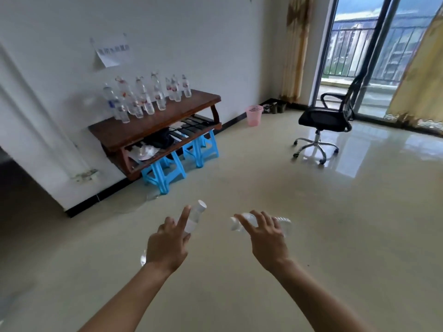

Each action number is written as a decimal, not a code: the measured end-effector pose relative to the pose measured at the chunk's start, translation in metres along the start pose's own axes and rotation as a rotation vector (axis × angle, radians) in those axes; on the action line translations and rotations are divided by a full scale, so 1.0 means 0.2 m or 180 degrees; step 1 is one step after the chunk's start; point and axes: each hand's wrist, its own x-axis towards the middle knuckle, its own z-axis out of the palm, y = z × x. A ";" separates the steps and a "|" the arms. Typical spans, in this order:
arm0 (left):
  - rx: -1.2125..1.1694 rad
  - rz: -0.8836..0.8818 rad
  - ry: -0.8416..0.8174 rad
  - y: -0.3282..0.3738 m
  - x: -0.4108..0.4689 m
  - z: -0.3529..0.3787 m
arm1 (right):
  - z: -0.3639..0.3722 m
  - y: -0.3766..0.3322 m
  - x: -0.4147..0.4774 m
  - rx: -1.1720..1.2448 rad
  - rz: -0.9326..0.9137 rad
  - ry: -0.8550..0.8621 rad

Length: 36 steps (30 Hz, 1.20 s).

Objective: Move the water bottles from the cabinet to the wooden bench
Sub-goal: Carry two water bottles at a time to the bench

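Observation:
My left hand [167, 245] holds a clear water bottle [195, 218] with its white cap pointing up and away; the index finger lies straight along it. My right hand [266, 236] grips a second clear bottle [282, 224] lying sideways, cap end to the left. Both hands are out over the floor, well short of the wooden bench [153, 127]. The bench stands against the white wall at the left, and several clear water bottles [143, 99] stand upright on its top. The cabinet is not in view.
The bench rests on blue plastic stools [165, 173], with dark items on its lower shelf. A pink wastebasket [254, 115] sits by the wall. A black office chair [328, 118] stands to the right near the glass balcony door. Glossy beige floor lies between me and the bench.

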 end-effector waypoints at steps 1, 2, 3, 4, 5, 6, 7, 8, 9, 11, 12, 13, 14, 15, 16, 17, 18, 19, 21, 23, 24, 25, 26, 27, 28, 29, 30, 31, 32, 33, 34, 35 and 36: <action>0.0075 -0.0025 0.0055 -0.05 0.11 -0.02 | 0.00 0.00 0.16 0.0004 -0.0054 0.0019; 0.0108 -0.0087 0.0022 -0.11 0.22 -0.04 | 0.00 -0.01 0.32 0.0035 -0.0113 0.0013; 0.0128 -0.0157 0.0022 -0.17 0.31 -0.05 | 0.00 -0.02 0.47 0.0065 -0.0171 0.0014; 0.0140 -0.0199 0.0040 -0.24 0.39 -0.05 | 0.01 -0.04 0.62 0.0103 -0.0243 0.0052; 0.0144 -0.0279 0.0027 -0.33 0.47 -0.05 | 0.02 -0.07 0.77 0.0134 -0.0323 -0.0003; 0.0167 -0.0348 0.0028 -0.41 0.55 -0.03 | 0.03 -0.10 0.90 0.0134 -0.0438 0.0037; 0.0206 -0.0416 -0.0003 -0.50 0.64 -0.02 | 0.04 -0.13 1.05 0.0113 -0.0540 0.0010; 0.0203 -0.0463 -0.0007 -0.56 0.71 -0.01 | 0.06 -0.15 1.16 0.0128 -0.0611 0.0073; 0.0210 -0.0513 -0.0003 -0.67 0.82 0.03 | 0.09 -0.19 1.33 0.0134 -0.0676 0.0069; 0.0209 -0.0609 0.0051 -0.85 1.02 0.11 | 0.14 -0.26 1.61 0.0106 -0.0771 0.0121; 0.0201 -0.0646 0.0066 -0.95 1.13 0.14 | 0.17 -0.30 1.76 0.0090 -0.0814 0.0130; 0.0158 -0.0686 0.0060 -1.05 1.25 0.18 | 0.21 -0.33 1.92 0.0062 -0.0841 0.0124; 0.0113 -0.0715 0.0073 -1.15 1.37 0.21 | 0.25 -0.37 2.07 0.0081 -0.0868 0.0160; 0.0085 -0.0724 0.0054 -1.24 1.50 0.23 | 0.26 -0.41 2.21 0.0118 -0.0852 0.0119; 0.0027 -0.0730 0.0070 -1.32 1.62 0.23 | 0.28 -0.44 2.35 0.0159 -0.0840 0.0117; -0.0012 -0.0726 0.0085 -1.39 1.75 0.22 | 0.29 -0.47 2.48 0.0167 -0.0813 0.0132; -0.0036 -0.0685 0.0125 -1.46 1.88 0.22 | 0.30 -0.49 2.61 0.0226 -0.0807 0.0211; -0.0025 -0.0639 0.0151 -1.54 2.02 0.22 | 0.30 -0.51 2.76 0.0274 -0.0793 0.0264; -0.0005 -0.0589 0.0235 -1.61 2.20 0.19 | 0.29 -0.52 2.92 0.0257 -0.0757 0.0385; -0.0078 -0.0520 0.0176 -1.72 2.46 0.22 | 0.32 -0.50 3.15 0.0284 -0.0675 0.0408; -0.0132 -0.0512 0.0179 -1.75 2.57 0.23 | 0.33 -0.48 3.26 0.0316 -0.0645 0.0475; -0.0204 -0.0523 0.0147 -1.78 2.69 0.24 | 0.35 -0.47 3.38 0.0336 -0.0584 0.0491; -0.0245 -0.0482 0.0171 -1.83 2.84 0.29 | 0.39 -0.44 3.54 0.0388 -0.0554 0.0537; -0.0243 -0.0461 0.0179 -1.86 2.95 0.32 | 0.43 -0.42 3.65 0.0372 -0.0526 0.0514; -0.0257 -0.0444 0.0229 -1.89 3.06 0.37 | 0.47 -0.39 3.77 0.0399 -0.0549 0.0515; -0.0268 -0.0461 0.0244 -1.92 3.17 0.41 | 0.49 -0.37 3.90 0.0404 -0.0543 0.0464; -0.0310 -0.0475 0.0251 -1.94 3.25 0.45 | 0.53 -0.36 4.01 0.0438 -0.0565 0.0495; -0.0350 -0.0499 0.0219 -1.96 3.35 0.49 | 0.57 -0.34 4.13 0.0449 -0.0570 0.0503; -0.0339 -0.0500 0.0226 -1.99 3.45 0.55 | 0.61 -0.32 4.26 0.0530 -0.0581 0.0467; -0.0296 -0.0502 0.0271 -2.02 3.61 0.58 | 0.62 -0.29 4.43 0.0608 -0.0588 0.0409; -0.0330 -0.0558 0.0282 -2.03 3.68 0.58 | 0.63 -0.30 4.52 0.0691 -0.0604 0.0394; -0.0409 -0.0614 0.0255 -2.06 3.82 0.56 | 0.63 -0.31 4.68 0.0779 -0.0658 0.0389; -0.0445 -0.0645 0.0310 -2.07 3.88 0.56 | 0.63 -0.31 4.77 0.0891 -0.0673 0.0449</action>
